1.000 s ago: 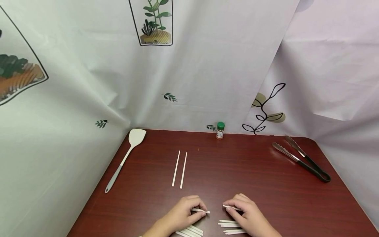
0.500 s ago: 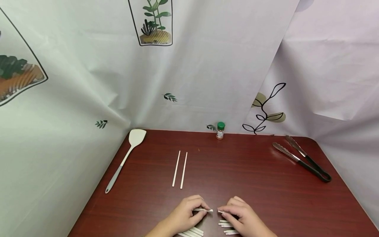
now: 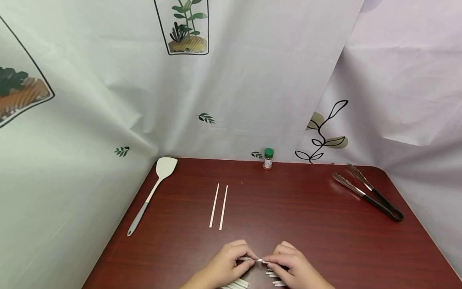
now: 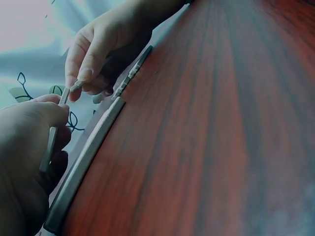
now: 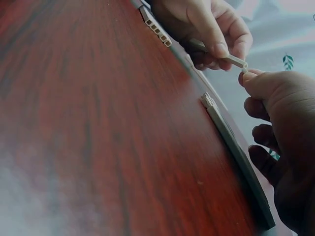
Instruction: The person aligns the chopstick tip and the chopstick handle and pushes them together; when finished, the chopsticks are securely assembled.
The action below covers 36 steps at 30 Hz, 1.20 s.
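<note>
My left hand [image 3: 229, 263] pinches a pale stick section [image 5: 235, 60] with a squared, hollow-looking end. Facing it, my right hand [image 3: 294, 265] pinches another pale stick piece [image 4: 77, 86] with a thinner tip. The two ends meet between my fingertips, just above the table; how far one sits inside the other cannot be told. Beneath my left hand lies a row of pale hollow-ended sections [image 5: 158, 33]. A second row of pale pieces with narrow tips [image 5: 231, 137] lies under my right hand, partly hidden. Farther forward, two long white sticks [image 3: 223, 208] lie side by side.
A white spatula [image 3: 148, 200] with a grey handle lies along the left edge of the red-brown table [image 3: 288, 208]. At the back edge stands a small green-capped jar [image 3: 268, 159]. Black-handled metal tongs [image 3: 375, 198] lie at the right. Printed white cloth [image 3: 252, 92] hangs behind.
Both hands have drawn closer together, the right moving left and the left slightly right. The ends of the two held pieces, apart before, now meet.
</note>
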Motion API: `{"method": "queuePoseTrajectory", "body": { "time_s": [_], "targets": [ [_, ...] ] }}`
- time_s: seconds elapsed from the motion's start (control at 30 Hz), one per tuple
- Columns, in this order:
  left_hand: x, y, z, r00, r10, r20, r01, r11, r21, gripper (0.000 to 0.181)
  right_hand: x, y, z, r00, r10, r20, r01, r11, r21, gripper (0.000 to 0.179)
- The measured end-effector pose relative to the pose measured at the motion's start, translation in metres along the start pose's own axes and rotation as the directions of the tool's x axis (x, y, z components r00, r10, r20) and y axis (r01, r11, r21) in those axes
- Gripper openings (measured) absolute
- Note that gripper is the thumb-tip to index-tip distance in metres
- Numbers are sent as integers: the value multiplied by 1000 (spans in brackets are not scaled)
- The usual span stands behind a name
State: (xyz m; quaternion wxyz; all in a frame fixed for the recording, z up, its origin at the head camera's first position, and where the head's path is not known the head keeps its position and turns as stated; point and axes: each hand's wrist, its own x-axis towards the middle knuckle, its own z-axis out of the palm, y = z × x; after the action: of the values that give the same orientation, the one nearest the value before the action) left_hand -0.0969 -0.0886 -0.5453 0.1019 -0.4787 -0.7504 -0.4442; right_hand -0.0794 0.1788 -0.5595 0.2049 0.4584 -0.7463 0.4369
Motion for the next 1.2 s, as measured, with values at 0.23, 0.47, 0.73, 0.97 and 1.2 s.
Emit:
{"method": "queuePoseTrajectory", "body": {
  "time_s": [0.23,0.47,0.73,0.97,1.2],
  "targets": [
    [0,0,0,1000,0,-5,0,1000,1,23,2,-1,0,1000,-5,-10,5,1000,1,28],
    [0,0,0,1000,-4,-3,4,1000,-4,21,3,-2,1,1000,-15,-20,16,1000,6,25],
    [0,-1,1,1000,11,-2,-11,1000,-6,22,4,-2,1,999,-35,-29,35,999,4,24],
    [1,-2,1,999,14,-34,-13,1000,14,23,4,-3,0,1000,-11,-25,11,1000,9,31],
    [2,-1,1,999,26,-38,-24,999,43,23,3,-5,0,998,41,-44,-42,999,-30,33]
  ]
}}
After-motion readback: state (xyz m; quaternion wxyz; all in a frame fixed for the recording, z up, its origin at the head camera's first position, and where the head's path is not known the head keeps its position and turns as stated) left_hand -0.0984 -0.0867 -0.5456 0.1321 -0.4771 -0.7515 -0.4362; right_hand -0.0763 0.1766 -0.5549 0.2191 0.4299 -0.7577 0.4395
